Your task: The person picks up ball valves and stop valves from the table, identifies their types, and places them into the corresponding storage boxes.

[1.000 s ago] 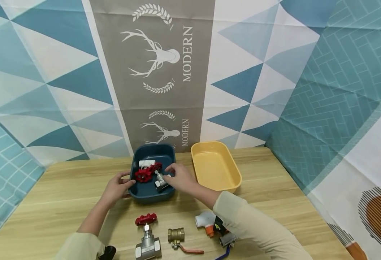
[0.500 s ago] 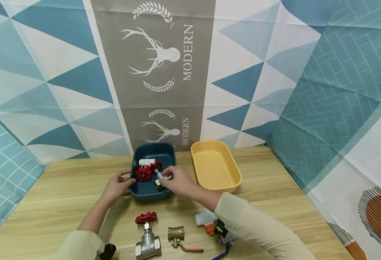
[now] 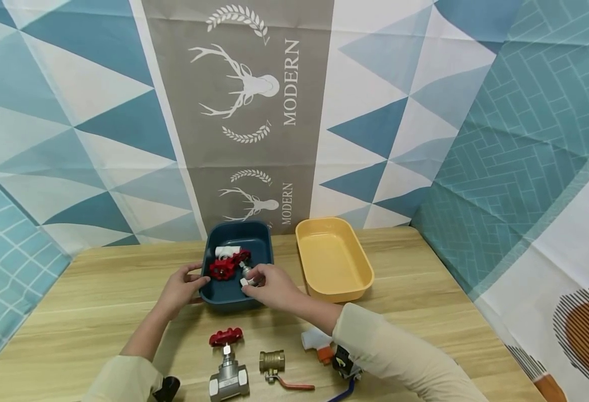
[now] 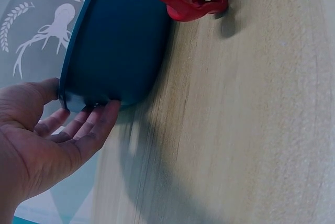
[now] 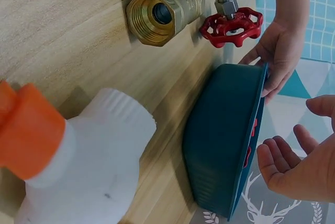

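Note:
My left hand (image 3: 180, 291) grips the left wall of a dark blue bin (image 3: 234, 304), thumb at the rim and fingers outside, as the left wrist view also shows. My right hand (image 3: 277, 287) reaches over the bin's right side and pinches a small silver valve (image 3: 245, 282) inside. The fingers cover much of that valve. Beside it in the bin lie a red handwheel (image 3: 221, 269) and a white plastic piece (image 3: 228, 251). In the right wrist view, the right hand (image 5: 303, 156) is at the bin's rim, and the bin wall blocks sight of the contents.
A yellow bin (image 3: 331, 262) stands right of the blue one. On the wooden table in front are a steel valve with red handwheel (image 3: 229, 377), a brass ball valve (image 3: 272, 363), a white fitting with an orange part (image 3: 316, 339), and a blue-lever valve (image 3: 343, 392) partly under the right forearm.
My right hand has come down onto the small silver valve and taken hold of it. The valve's end has turned slightly. My left hand stays on the bin.

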### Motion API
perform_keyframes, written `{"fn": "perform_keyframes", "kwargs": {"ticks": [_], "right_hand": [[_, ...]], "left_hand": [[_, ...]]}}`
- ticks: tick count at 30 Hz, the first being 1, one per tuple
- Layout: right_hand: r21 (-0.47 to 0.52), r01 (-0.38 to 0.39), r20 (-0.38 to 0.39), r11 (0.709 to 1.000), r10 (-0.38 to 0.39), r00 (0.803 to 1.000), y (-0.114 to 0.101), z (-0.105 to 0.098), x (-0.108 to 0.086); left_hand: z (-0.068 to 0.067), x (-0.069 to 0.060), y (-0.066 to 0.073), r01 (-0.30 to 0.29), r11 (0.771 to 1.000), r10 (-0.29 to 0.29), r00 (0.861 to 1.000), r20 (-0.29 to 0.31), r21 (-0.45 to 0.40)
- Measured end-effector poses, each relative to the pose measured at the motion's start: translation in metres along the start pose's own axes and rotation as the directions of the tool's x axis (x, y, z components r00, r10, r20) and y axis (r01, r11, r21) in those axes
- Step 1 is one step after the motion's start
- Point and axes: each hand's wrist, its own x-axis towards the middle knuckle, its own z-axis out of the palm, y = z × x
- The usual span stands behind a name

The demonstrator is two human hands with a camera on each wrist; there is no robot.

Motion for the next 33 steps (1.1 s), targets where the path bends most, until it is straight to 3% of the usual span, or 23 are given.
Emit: {"fn": "perform_keyframes", "kwargs": {"ticks": [11,18,33], "right_hand": [[-0.003,0.052,0.021,0.999,-0.052,0.998,-0.001,0.006,-0.011],[0.013,0.070,0.054,0.997,-0.071,0.996,-0.008,0.015,-0.011],[0.002,0.051,0.099,0.999,-0.051,0.994,-0.011,0.022,-0.019]], "left_hand": [[0.009,0.005,0.002,-0.001,1.000,0.001,1.000,-0.009,-0.030],[0.002,0.000,-0.001,0.009,0.999,-0.011,0.999,-0.050,-0.031],[0.002,0.000,-0.003,0.015,0.999,-0.016,0.999,-0.050,-0.028]]}}
